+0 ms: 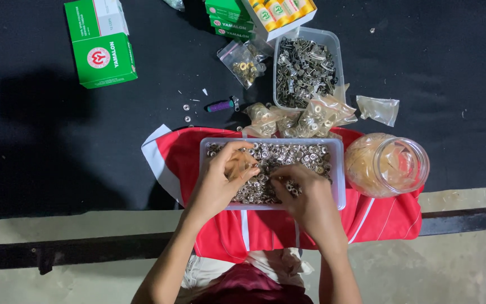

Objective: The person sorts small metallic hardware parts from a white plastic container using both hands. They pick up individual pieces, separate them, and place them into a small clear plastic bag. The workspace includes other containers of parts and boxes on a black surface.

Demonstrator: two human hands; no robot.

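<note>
Hundreds of small metal eyelets (288,160) fill a clear tray (340,169) at frame centre, on red cloth (383,217). Left hand (217,183) pinches something small; right hand (307,197) digs in, fingers curled. Glass jar (386,164) sits just right.

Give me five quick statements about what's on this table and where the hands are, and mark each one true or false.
1. Both hands, the left hand and the right hand, are in the clear tray of metal rings. True.
2. The tray rests on a blue cloth. False: it rests on a red cloth with white stripes.
3. A clear jar lies on its side to the right of the tray. True.
4. The green boxes sit at the near edge of the table. False: they sit at the far side.
5. A second clear container of metal parts stands beyond the tray. True.
</note>
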